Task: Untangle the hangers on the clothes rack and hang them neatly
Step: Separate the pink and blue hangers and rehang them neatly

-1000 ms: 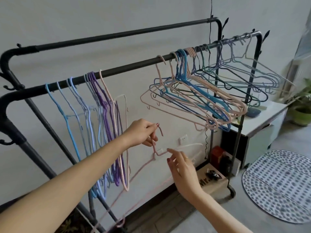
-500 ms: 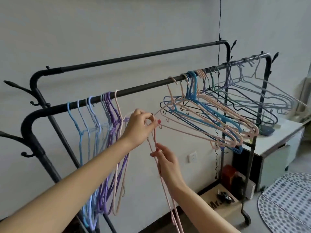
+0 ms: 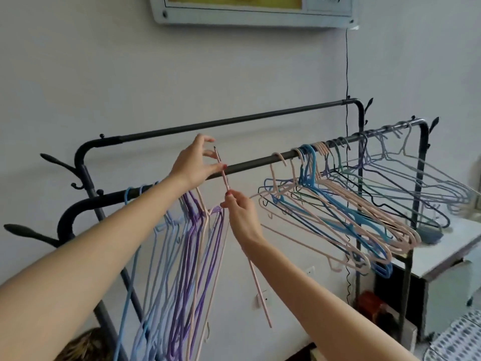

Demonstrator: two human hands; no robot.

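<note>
A black clothes rack has a front rail (image 3: 255, 162) and a back rail (image 3: 234, 121). My left hand (image 3: 194, 165) pinches the hook of a pink hanger (image 3: 256, 277) right at the front rail. Just below, my right hand (image 3: 240, 212) grips the same hanger's neck, and its body dangles under my right hand. Left of it, blue, lilac and purple hangers (image 3: 187, 256) hang in a neat row. To the right, a tangled bunch of pink, blue, green and dark hangers (image 3: 338, 209) hangs crookedly from the rail.
A white cabinet (image 3: 447, 259) stands behind the rack's right post. A framed board (image 3: 250, 11) hangs on the wall above, with a black cord (image 3: 347, 63) running down from it. A patterned mat (image 3: 458, 340) lies on the floor at the lower right.
Both hands have lifted the pink hanger from waist height up to the front rail. The view has tilted upward, so the rack sits lower in frame.
</note>
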